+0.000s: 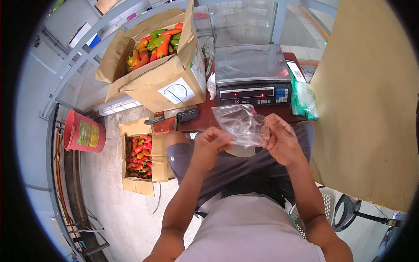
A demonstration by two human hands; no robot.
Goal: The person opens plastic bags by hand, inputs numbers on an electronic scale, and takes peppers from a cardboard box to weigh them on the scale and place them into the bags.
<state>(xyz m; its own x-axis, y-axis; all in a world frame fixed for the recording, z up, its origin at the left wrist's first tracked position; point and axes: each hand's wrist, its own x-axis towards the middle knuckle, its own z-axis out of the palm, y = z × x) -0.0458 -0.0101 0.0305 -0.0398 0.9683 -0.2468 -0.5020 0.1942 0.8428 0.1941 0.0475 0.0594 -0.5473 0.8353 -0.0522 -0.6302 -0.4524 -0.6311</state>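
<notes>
Pinching a clear plastic bag (241, 123), both hands (209, 142) (281, 139) hover before the scale (252, 74) on a red table (198, 121).

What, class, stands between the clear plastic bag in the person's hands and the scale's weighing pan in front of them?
Nothing visible. The clear plastic bag is pinched by the left hand and right hand just before the scale; its steel pan looks bare, and only open air lies between.
</notes>
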